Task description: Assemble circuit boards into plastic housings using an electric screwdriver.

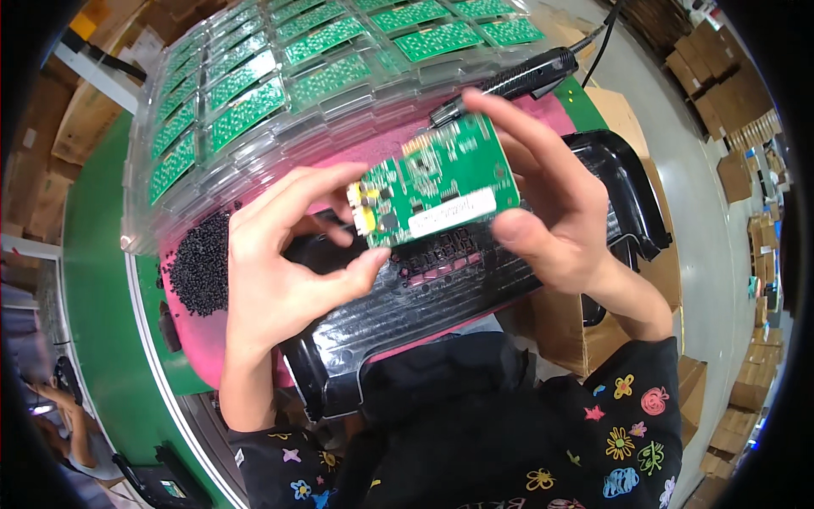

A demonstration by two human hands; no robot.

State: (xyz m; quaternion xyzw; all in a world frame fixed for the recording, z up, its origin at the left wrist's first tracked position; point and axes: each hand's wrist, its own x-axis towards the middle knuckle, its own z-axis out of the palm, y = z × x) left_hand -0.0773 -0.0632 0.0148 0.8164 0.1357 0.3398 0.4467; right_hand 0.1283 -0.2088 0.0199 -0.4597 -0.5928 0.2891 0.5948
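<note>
One circuit board [434,180] above pink mat [203,349]; boxes [719,75] at right.

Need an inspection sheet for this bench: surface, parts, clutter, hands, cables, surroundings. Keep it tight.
Surface: pink mat on a green tabletop.
Parts: green rectangular circuit board with a white label, held above a glossy black plastic housing.
Clutter: heap of tiny black pieces at left; stacked clear plastic trays of green boards beyond; black cylindrical corded tool near the right hand.
Hands: left hand grips the circuit board's connector end; right hand its opposite end.
Cables: black cord runs from the tool out of view.
Surroundings: brown cardboard boxes at right; another person's arm at lower left.
</note>
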